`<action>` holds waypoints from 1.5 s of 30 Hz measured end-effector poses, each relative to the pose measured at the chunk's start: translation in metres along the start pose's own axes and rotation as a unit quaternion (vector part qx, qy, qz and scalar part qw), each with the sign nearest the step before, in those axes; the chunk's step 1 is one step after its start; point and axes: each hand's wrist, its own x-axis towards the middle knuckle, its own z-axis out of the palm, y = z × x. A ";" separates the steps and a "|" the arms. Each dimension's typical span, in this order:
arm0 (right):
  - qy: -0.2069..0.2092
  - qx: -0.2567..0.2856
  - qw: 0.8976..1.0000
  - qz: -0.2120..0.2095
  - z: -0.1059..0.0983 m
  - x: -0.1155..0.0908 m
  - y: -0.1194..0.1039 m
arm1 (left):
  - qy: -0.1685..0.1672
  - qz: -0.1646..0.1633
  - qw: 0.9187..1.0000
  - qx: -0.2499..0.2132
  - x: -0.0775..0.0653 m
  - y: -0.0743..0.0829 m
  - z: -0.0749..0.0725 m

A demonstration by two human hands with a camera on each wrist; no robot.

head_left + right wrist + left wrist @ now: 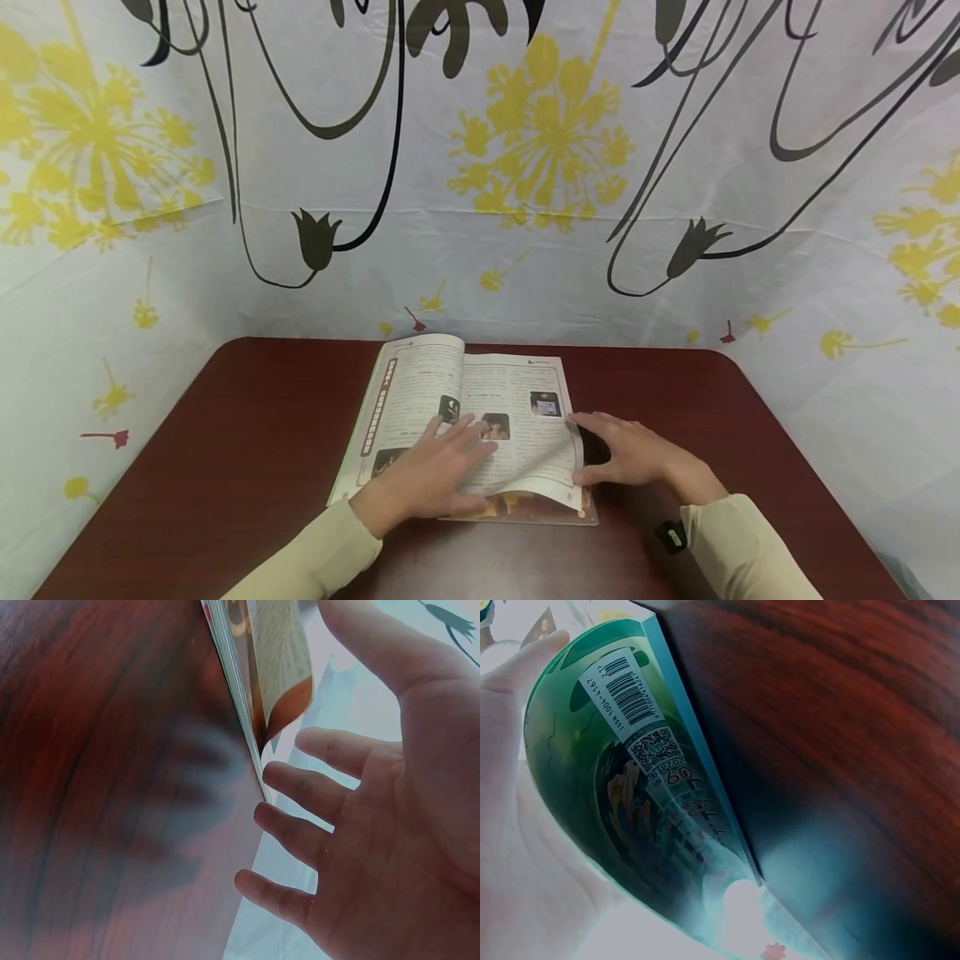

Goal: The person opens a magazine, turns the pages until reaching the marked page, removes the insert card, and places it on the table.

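Observation:
An open magazine [517, 383] with printed columns and small photos lies on the table. My left hand [435, 471] rests across its pages near the fold, fingers spread. In the left wrist view, that hand [532, 802] is beside the curved green cover [570, 720], which bears a barcode label [630, 690]. At the magazine's right edge is my right hand [633, 450], its index fingertip and thumb right at the page margin. A right-hand page [547, 475] bulges up along its bottom, over a brown-orange page [517, 506]. The right wrist view has that hand [367, 795] with fingers extended, uncurled.
The dark red wooden table [247, 433] has rounded far corners. A pale cloth [465, 275] printed with yellow and dark flowers hangs behind it and along both sides. A black band [672, 536] is on the right wrist by the cream sleeve [738, 542].

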 end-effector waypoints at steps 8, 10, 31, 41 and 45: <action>0.002 0.003 1.000 0.016 -0.005 -0.002 0.006 | 0.005 0.002 1.000 -0.002 0.001 -0.002 -0.002; 0.003 0.004 1.000 0.017 -0.006 -0.003 0.008 | 0.006 0.003 1.000 -0.002 0.001 -0.002 -0.003; 0.008 0.010 1.000 0.017 0.003 -0.003 0.007 | 0.180 0.063 0.974 0.120 0.009 -0.003 -0.003; -0.026 0.003 0.999 -0.037 0.011 0.002 -0.003 | 0.129 0.068 0.977 0.153 0.007 -0.003 -0.005; -0.052 0.008 0.998 -0.041 0.012 0.003 -0.008 | 0.112 0.073 0.979 0.156 0.007 -0.003 -0.004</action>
